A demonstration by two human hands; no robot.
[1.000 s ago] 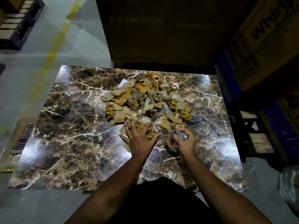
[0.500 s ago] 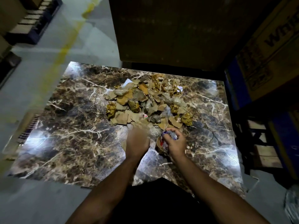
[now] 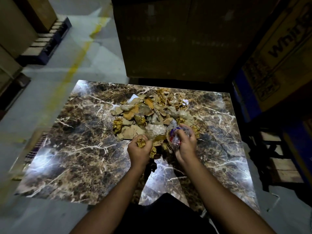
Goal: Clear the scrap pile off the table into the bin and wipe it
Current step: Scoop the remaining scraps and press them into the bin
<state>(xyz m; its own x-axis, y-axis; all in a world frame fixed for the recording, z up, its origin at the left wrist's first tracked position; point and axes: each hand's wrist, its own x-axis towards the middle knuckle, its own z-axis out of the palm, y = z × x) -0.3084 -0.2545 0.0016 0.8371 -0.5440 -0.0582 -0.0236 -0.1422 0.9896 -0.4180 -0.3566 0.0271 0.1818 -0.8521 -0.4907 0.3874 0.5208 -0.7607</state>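
- Grey concrete floor (image 3: 42, 102) with a yellow line surrounds a dark marble desk (image 3: 81, 149); big cardboard boxes (image 3: 177, 39) stand just behind the desk.
- On the middle of the desk, toward its far side, lies the scrap pile (image 3: 145, 112) of brown card pieces, gold foil and clear plastic.
- At the near edge of the pile, the left hand (image 3: 139, 151) has its fingers curled around crumpled gold foil (image 3: 141, 143).
- Beside it, the right hand (image 3: 184, 146) grips a clear plastic wrapper (image 3: 174, 137) with red and blue print.
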